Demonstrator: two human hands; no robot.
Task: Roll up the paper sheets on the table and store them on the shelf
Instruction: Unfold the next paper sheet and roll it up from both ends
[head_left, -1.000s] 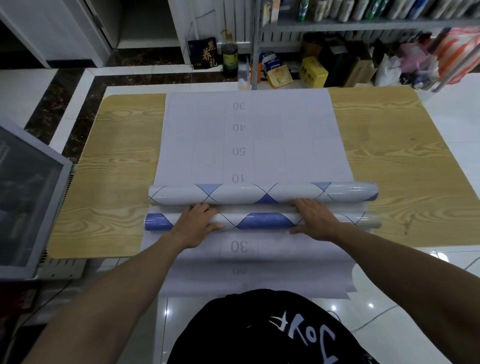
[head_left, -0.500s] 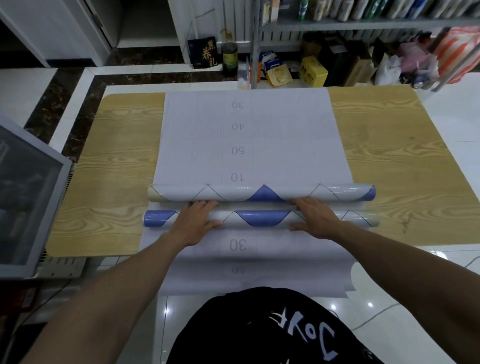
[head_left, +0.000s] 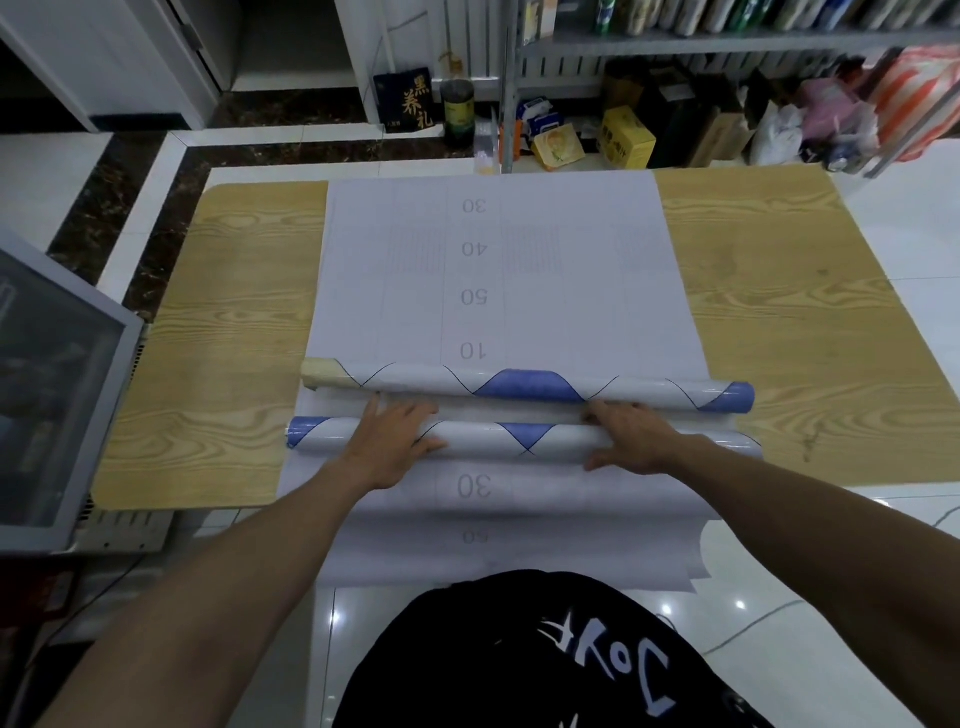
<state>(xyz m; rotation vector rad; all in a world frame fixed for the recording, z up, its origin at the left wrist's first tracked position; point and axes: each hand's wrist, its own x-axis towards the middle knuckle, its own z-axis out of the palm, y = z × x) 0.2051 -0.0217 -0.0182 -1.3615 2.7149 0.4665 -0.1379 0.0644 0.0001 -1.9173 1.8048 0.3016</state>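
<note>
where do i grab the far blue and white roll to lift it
Wrap the left hand and right hand round the far roll from above, a third in from each end. It is a long, thin tube lying flat crosswise, so holding one end alone would likely tip it.

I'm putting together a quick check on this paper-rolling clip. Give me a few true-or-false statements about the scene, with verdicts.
1. The left hand and the right hand both rest on the nearer white-and-blue paper roll. True.
2. The farther white-and-blue paper roll stands upright. False: it lies flat across the large white numbered sheet.
3. The sheet hangs over the near edge of the wood-grain table. True.
4. The two rolls are crossed over each other. False: they lie roughly parallel with a gap between them.
</note>
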